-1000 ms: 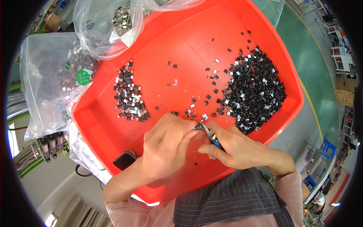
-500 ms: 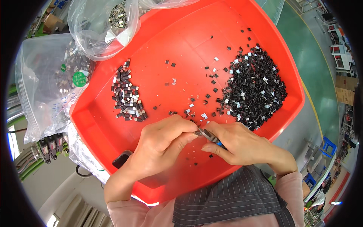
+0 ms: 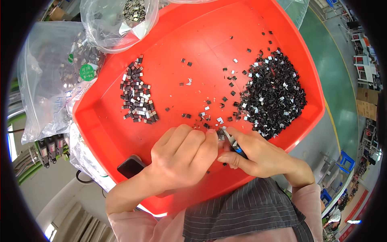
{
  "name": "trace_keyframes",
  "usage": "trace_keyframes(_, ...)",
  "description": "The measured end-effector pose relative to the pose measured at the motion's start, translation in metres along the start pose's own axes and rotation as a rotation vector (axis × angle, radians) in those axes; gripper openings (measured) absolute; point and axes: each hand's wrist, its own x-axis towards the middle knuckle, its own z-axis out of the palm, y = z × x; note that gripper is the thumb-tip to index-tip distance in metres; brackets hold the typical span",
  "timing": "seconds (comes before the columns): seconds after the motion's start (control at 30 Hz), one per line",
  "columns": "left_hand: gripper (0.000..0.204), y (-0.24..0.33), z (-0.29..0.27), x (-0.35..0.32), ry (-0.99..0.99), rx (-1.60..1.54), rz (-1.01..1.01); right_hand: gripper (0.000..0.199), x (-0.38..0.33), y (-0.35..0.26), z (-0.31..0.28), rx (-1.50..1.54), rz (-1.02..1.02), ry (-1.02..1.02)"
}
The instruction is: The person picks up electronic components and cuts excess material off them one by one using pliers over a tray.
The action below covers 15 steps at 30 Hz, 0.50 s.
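Observation:
My right hand [image 3: 264, 155] is closed around small cutting pliers [image 3: 238, 148] with metal jaws and a blue and black handle. My left hand [image 3: 183, 155] pinches a small silvery-dark connector-like piece [image 3: 220, 136] right at the plier jaws; the fingers partly cover it. Both hands hover over the front part of a red plastic tray [image 3: 209, 40]. To their left lies a pile of small black pieces with metal ends [image 3: 137, 99]. A larger heap of black scraps [image 3: 274, 92], mixed with some white bits, is at the right. Loose scraps are scattered just beyond my fingertips.
A dark phone-like device [image 3: 131, 166] lies by my left forearm at the tray's left edge. An open clear bag of small metal parts [image 3: 135, 10] overhangs the back left. Another clear bag [image 3: 50, 80] with a green sticker sits further left. Green floor [image 3: 334, 80] shows at right.
My left hand has rolled over, its back now facing up, and shifted slightly right toward the pliers. The plier jaws point more steeply away from me. The whole view has shifted slightly.

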Motion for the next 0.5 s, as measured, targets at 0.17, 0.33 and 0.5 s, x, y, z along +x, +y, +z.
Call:
trace_keyframes(0.17, 0.040, -0.002, 0.000, 0.000, -0.023, -0.342, -0.225, 0.034, -0.001, 0.011, 0.004, -0.098, -0.096, 0.100)
trace_keyframes(0.33, 0.040, -0.002, -0.019, 0.010, -0.320, -1.272, -0.836, 0.030, 0.001, 0.017, 0.009, -0.223, -0.237, 0.180)
trace_keyframes(0.5, 0.028, -0.001, -0.014, 0.007, -0.294, -1.416, -0.852, 0.036, 0.004, 0.013, 0.007, -0.107, -0.116, 0.106)
